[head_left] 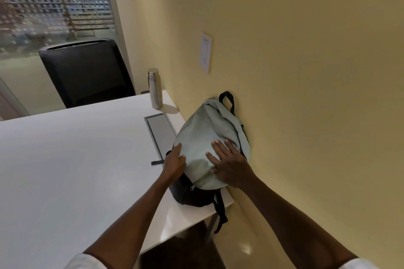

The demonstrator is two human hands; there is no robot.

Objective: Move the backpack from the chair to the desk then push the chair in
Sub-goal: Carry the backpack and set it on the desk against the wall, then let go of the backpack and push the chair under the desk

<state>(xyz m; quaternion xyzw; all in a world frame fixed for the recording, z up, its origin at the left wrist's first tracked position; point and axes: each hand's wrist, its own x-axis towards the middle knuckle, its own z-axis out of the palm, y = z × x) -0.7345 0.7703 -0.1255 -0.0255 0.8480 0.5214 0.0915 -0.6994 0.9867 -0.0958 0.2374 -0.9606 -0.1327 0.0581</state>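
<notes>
A pale green backpack [204,135] with a black base and black straps lies on the white desk [76,159], leaning against the yellow wall at the desk's right end. One black strap hangs over the desk's near edge. My left hand [175,162] rests against the bag's left side, fingers curled on the fabric. My right hand [229,162] lies flat on top of the bag with its fingers spread. A black mesh chair [87,72] stands at the far side of the desk. The chair on my side is not in view.
A steel water bottle [155,88] stands at the desk's far right corner. A grey cable-tray lid [160,131] is set into the desk just left of the bag. A paper notice [205,52] hangs on the yellow wall [306,72]. Dark floor shows below the desk's near edge.
</notes>
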